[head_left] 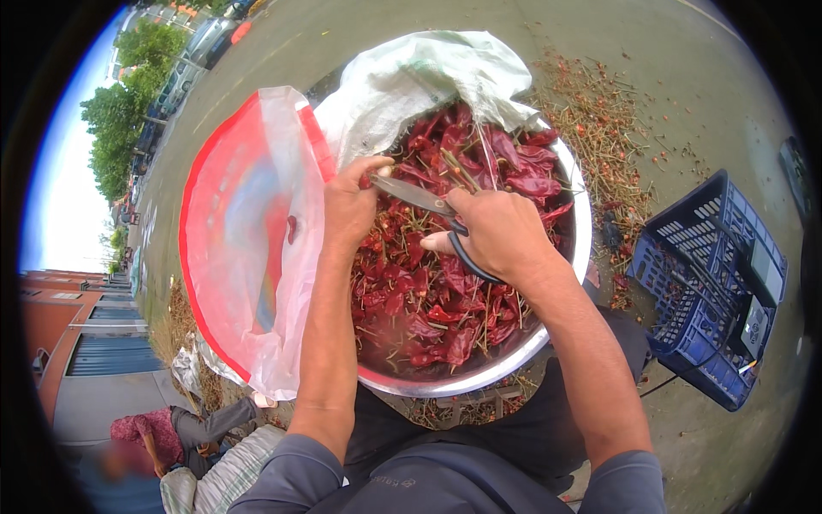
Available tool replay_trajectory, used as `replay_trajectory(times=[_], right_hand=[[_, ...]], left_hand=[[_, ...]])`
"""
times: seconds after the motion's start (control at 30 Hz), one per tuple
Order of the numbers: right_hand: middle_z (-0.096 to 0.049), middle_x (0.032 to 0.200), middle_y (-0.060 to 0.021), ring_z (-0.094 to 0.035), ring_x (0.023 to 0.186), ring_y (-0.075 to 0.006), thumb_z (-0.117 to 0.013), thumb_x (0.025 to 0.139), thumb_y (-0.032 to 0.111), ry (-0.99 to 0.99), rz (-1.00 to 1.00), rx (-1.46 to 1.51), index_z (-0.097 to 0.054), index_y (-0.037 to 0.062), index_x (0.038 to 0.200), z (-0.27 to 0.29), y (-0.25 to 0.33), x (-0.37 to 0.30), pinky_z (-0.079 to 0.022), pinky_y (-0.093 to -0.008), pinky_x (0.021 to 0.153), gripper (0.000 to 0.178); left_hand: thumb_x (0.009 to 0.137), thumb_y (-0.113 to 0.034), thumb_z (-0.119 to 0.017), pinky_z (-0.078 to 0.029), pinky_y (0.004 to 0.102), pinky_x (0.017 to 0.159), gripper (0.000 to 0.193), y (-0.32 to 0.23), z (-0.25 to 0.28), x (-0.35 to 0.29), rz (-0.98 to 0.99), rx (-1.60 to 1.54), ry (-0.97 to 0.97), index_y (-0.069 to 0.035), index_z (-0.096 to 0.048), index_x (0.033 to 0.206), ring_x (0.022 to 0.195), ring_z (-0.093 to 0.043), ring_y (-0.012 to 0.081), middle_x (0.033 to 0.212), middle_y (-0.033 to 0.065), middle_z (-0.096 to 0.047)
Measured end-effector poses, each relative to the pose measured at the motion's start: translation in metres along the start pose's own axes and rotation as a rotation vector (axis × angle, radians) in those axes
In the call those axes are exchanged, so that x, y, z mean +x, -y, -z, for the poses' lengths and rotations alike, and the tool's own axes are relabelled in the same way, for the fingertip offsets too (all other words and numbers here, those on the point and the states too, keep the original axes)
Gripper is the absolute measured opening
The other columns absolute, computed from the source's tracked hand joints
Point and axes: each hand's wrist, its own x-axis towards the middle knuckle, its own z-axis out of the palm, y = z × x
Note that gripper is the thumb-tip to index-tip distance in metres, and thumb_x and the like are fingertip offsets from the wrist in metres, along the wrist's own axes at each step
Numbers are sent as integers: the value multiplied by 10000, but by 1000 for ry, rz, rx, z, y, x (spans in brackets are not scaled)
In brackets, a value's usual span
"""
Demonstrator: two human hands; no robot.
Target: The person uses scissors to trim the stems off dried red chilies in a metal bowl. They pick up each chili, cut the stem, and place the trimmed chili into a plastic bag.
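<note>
A large silver metal basin (pixel 581 231) full of dried red chili peppers (pixel 445 287) stands before me. My right hand (pixel 498 230) grips a pair of scissors (pixel 414 194) with a dark handle. The blades point left across the basin, and their tips reach my left hand (pixel 353 202). My left hand is closed, thumb and fingers pinched together; a small red piece of chili pepper shows between them, mostly hidden. A white woven sack (pixel 424 73) lies over the basin's far rim, with chili peppers at its mouth.
A red-edged plastic bag (pixel 257 231) spreads left of the basin. At right, a blue plastic crate (pixel 715 291) holds dark items. Cut stems (pixel 599 128) litter the ground at the far right. A person (pixel 158 437) sits beside a pale sack at lower left.
</note>
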Motion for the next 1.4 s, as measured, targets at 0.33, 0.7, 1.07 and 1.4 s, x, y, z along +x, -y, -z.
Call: replay_trajectory(times=[0.33, 0.7, 1.07, 1.4], right_hand=[[-684, 743, -186, -702, 760, -389, -726, 804, 559, 24, -62, -1, -660, 22, 925, -3, 1, -3, -542, -500, 664, 554], [-664, 712, -218, -684, 747, -434, -780, 799, 501, -71, -168, 151, -637, 3, 875, -16, 9, -5, -529, -519, 652, 523], [-542, 657, 1, -508, 588, -121, -620, 955, 582, -750, -355, 630, -611, 15, 855, 30, -17, 43, -428, -293, 550, 576], [-602, 652, -59, -592, 636, -178, -687, 871, 644, -613, -416, 661, -628, 5, 927, 26, -28, 15, -496, -339, 659, 644]], left_hand=[[770, 112, -601, -554, 349, 812, 421, -4, -4, -1, -211, 337, -44, -105, -741, 1102, 924, -714, 275, 1003, 135, -736], [959, -94, -662, -514, 266, 725, 203, -20, -34, -4, 173, -18, -167, -85, -735, 1149, 767, -653, 107, 865, 32, -751], [986, -149, -666, -453, 213, 598, 278, -10, -92, -74, 322, -251, 44, -21, -663, 1234, 662, -568, 43, 860, 23, -704], [934, -194, -737, -412, 193, 602, 358, -16, -48, -36, 149, -383, -2, -14, -658, 1233, 671, -502, 39, 791, -14, -625]])
